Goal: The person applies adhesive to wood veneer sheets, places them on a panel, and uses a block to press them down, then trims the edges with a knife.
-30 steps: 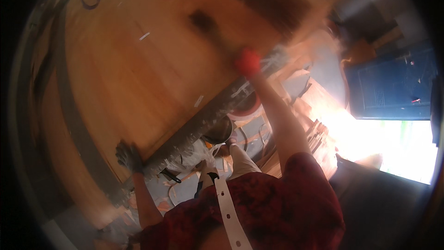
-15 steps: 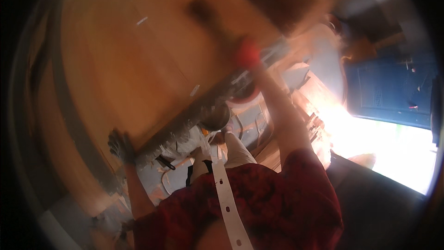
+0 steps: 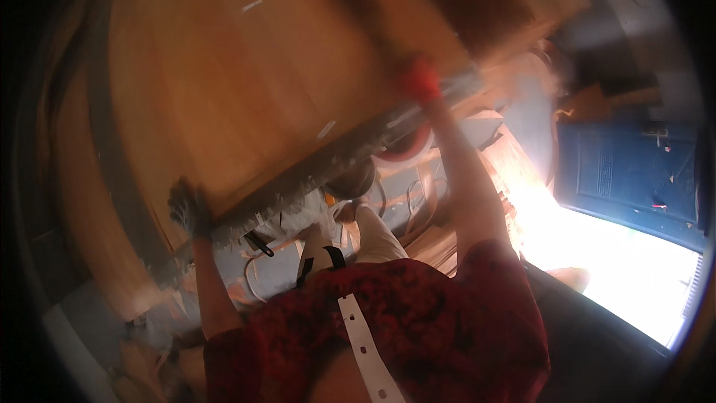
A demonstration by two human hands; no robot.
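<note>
A large orange-brown wooden panel [image 3: 216, 89] spreads out before me, with two short pale marks on its face. My left hand [image 3: 190, 207], in a grey glove, lies on the panel's near left edge with fingers spread. Over the panel's right part, my right hand [image 3: 421, 80], in a red glove, is closed around a long blurred tool [image 3: 359, 1] with a dark far end. Motion smears that tool, and its exact kind cannot be made out. Ragged whitish plastic film [image 3: 302, 213] hangs along the panel's near edge.
Below the near edge are a dark round object [image 3: 350, 181] and a red-rimmed round container [image 3: 406, 148]. Wooden strips [image 3: 514, 153] lie to the right, by a blue door [image 3: 626, 168] and glaring daylight. A white perforated strap [image 3: 363, 349] hangs down my front.
The whole view has shifted slightly, so the panel appears higher and farther right. The tool's dark end has moved a little rightward. My left hand remains on the panel edge.
</note>
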